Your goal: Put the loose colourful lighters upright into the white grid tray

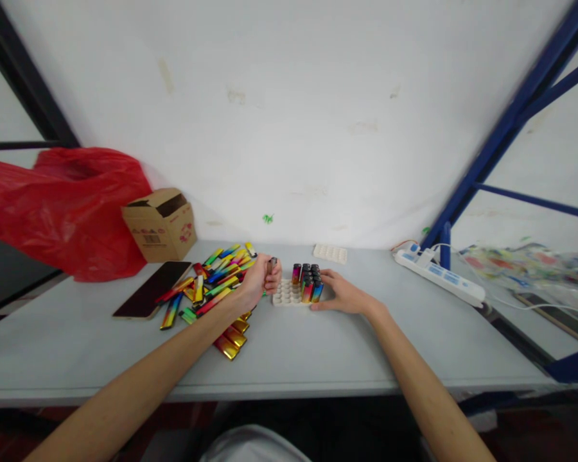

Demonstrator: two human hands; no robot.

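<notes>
My left hand (264,276) is closed around a lighter (272,262), whose dark top shows above the fingers. It is just left of a white tray (285,294) with rows of round holes. Several colourful lighters (307,289) stand upright in the right part of the tray. My right hand (341,292) curves around the tray's right side, thumb and fingers apart, next to the standing lighters. Whether its fingertips touch them I cannot tell. Left of the tray lies a loose heap of shiny multicoloured lighters (216,292), partly hidden by my left forearm.
A dark phone (153,290) lies left of the heap, with a cardboard box (161,226) and red plastic bag (84,212) behind. Another white tray (330,253) sits near the wall. A power strip (440,277) lies at the right, beside a blue metal frame (491,141).
</notes>
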